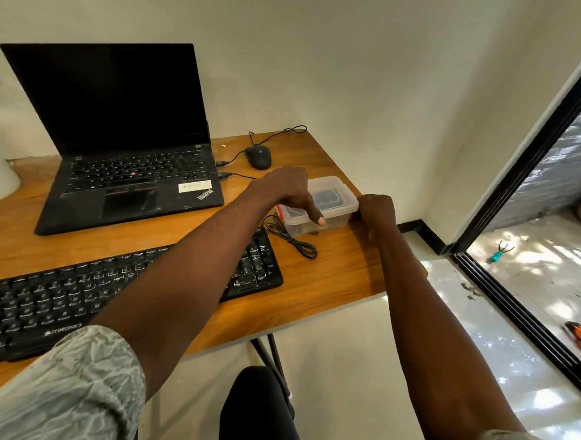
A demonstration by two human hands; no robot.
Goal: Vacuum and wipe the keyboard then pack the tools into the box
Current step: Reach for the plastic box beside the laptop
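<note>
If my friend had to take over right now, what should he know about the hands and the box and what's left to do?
Left hand: on top of the clear box, thumb down its near side.
Right hand: fingers curled at the box's right corner.
The box sits near the right end of the table, lid on, dark things inside.
A black cable lies loose beside the box, near the keyboard.
Whether cleaning is finished cannot be told.
Left: check the lid is shut and sort the cable.
</note>
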